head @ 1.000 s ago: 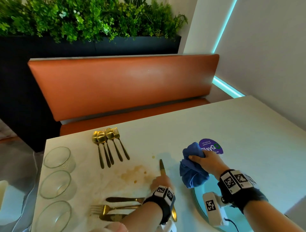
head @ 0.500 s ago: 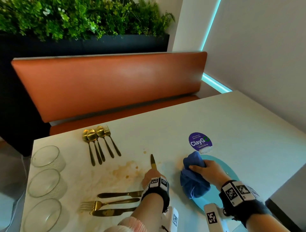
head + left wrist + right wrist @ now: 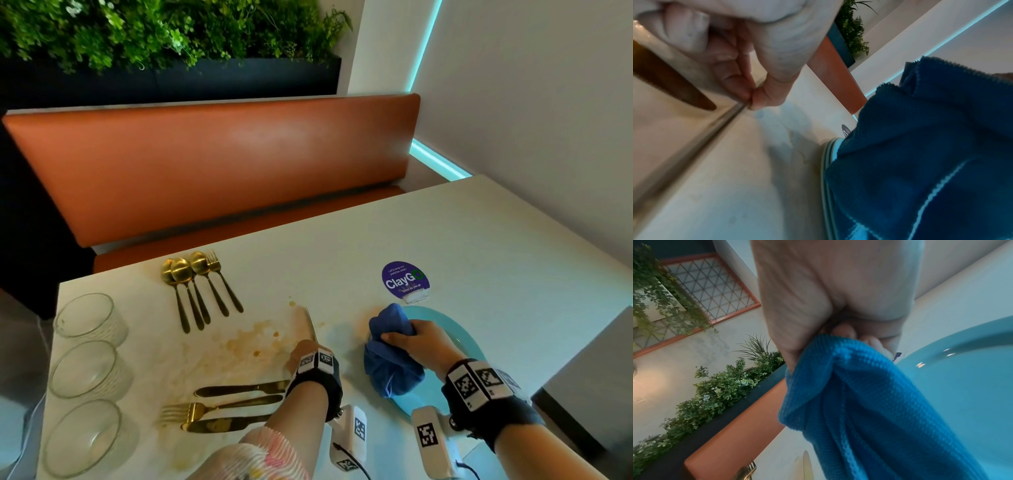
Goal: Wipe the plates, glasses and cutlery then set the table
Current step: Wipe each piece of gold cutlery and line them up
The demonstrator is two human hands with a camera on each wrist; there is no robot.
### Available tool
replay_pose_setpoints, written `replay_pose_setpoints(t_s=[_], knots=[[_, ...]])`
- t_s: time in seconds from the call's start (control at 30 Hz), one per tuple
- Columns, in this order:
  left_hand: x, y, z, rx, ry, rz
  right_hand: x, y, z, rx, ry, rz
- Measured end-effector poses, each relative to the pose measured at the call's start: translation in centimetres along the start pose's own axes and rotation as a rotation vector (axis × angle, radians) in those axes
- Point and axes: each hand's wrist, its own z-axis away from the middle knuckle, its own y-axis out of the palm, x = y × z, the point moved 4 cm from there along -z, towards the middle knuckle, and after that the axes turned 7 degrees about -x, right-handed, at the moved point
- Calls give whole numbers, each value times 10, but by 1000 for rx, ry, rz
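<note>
My left hand (image 3: 306,351) pinches a gold knife (image 3: 311,325) by its handle, blade pointing away over the table (image 3: 479,240). In the left wrist view thumb and fingers (image 3: 748,95) squeeze the thin knife (image 3: 723,118) edge-on. To its right, my right hand (image 3: 414,339) grips a bunched blue cloth (image 3: 390,363) over the left rim of a teal plate (image 3: 459,330). The right wrist view has the cloth (image 3: 859,402) hanging from my fist beside the plate (image 3: 962,386). In the left wrist view stacked plate rims (image 3: 826,162) show beneath the cloth (image 3: 920,146).
Three glasses (image 3: 84,368) line the table's left edge. Three gold spoons and a fork (image 3: 197,287) lie at the back left. Two knives and a fork (image 3: 239,406) lie near my left wrist. A brown stain (image 3: 239,342) spreads between them. A purple sticker (image 3: 404,279) lies beyond the plate.
My right hand drew back with the cloth from beside the sticker to the plate's left rim. The left hand kept the knife, whose blade now shows narrower.
</note>
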Motion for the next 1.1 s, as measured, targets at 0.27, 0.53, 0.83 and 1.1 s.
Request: replay_pose_setpoints(t_s=[0.27,0.53,0.83,1.1], knots=[[7,7,-6,-41,-9,136,-7,-1,5,-2,18,-51],[4,-16,21,75,98,353,-1,21,26,65,104,-340],[18,-56,69,66,343,377,44,53,64,124,52,-582],[37,-81,117,82,464,325,81,55,85,-137,29,-742]])
